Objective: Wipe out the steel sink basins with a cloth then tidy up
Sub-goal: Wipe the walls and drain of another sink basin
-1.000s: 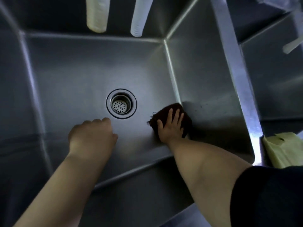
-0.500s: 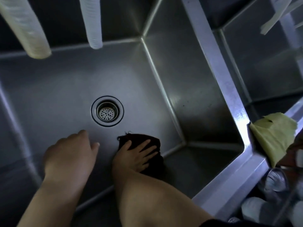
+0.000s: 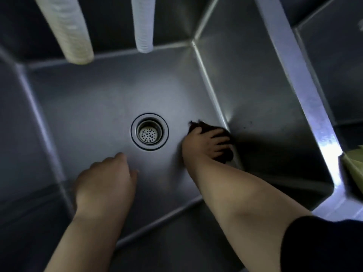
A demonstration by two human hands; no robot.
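I look down into a deep steel sink basin (image 3: 102, 99) with a round drain strainer (image 3: 149, 131) in the middle of its floor. My right hand (image 3: 204, 145) presses a dark brown cloth (image 3: 225, 134) flat on the basin floor, against the crease where the floor meets the right wall. Its fingers are spread over the cloth. My left hand (image 3: 106, 179) rests on the basin floor, below and left of the drain, fingers loosely bent, holding nothing.
Two ribbed hoses, one yellowish (image 3: 64, 28) and one white (image 3: 143, 22), hang into the basin from the back. A steel divider rim (image 3: 306, 85) separates a second basin (image 3: 337, 65) at the right. A yellow-green cloth (image 3: 353, 167) lies at the right edge.
My right hand has slid the dark cloth from the near middle of the floor back to the right wall crease. My left hand stays by the drain. The view has swung right.
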